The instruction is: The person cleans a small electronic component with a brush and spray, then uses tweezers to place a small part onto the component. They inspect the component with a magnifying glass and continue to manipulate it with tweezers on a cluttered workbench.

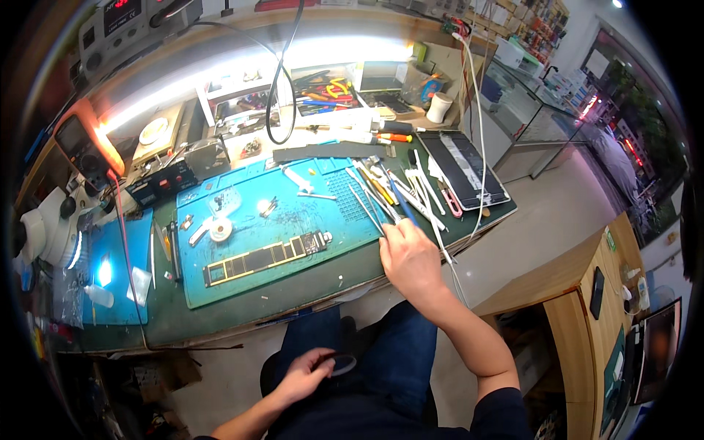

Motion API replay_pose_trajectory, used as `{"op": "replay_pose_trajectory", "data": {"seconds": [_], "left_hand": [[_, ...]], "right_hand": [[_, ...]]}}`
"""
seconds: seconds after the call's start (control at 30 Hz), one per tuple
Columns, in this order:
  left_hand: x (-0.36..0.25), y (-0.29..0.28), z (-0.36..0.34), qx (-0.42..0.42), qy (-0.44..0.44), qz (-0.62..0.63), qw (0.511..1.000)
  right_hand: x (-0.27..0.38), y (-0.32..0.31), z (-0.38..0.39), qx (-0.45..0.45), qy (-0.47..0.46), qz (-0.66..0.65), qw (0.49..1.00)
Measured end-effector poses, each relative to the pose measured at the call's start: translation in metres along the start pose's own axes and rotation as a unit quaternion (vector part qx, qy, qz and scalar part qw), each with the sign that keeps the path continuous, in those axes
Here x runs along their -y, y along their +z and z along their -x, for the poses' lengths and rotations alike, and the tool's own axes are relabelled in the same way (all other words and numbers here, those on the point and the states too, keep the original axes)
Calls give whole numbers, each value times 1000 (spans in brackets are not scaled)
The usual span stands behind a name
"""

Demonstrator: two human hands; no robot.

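Observation:
Over my lap, my left hand (306, 375) is closed around a dark ring-shaped roll of tape (343, 365), holding it by its edge. My right hand (412, 258) reaches to the bench's front right edge, fingers closed. Two thin metal prongs of tweezers (367, 204) spread away from its fingertips; the end in the grip is hidden. Right beside that hand lie a blue pen-like tool (402, 196) and several slim hand tools. A long narrow circuit board (257, 262) with gold edging lies on the blue work mat (220, 290), left of my right hand.
A solder spool (221, 229) and a small clear dish (224, 200) sit on the mat. A black flat panel (462, 165) lies at the right, where a white cable (478, 110) hangs down. An orange multimeter (86, 145) stands left. A wooden cabinet (565, 293) is at right.

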State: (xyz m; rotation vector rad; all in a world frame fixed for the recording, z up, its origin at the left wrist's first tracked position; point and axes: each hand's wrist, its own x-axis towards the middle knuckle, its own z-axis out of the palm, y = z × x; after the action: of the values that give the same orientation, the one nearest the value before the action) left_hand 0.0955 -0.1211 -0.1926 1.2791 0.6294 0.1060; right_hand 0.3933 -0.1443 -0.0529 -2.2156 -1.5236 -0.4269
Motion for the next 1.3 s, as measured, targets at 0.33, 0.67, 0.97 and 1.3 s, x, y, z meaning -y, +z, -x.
{"op": "replay_pose_trajectory", "data": {"seconds": [0.33,0.67,0.97,1.3], "left_hand": [[7,-3,3,76,-31,24,996],[5,-18,-9,44,-7,33,998],[8,-13,-9,47,-27,47,997],[11,-20,-6,46,-28,69,996]], "right_hand": [[-24,8,-27,-43,68,-58,995],[-66,-42,-22,19,117,-179,977],[-44,-7,-16,-33,-19,-64,997],[-59,-2,-43,-44,37,-69,996]]}}
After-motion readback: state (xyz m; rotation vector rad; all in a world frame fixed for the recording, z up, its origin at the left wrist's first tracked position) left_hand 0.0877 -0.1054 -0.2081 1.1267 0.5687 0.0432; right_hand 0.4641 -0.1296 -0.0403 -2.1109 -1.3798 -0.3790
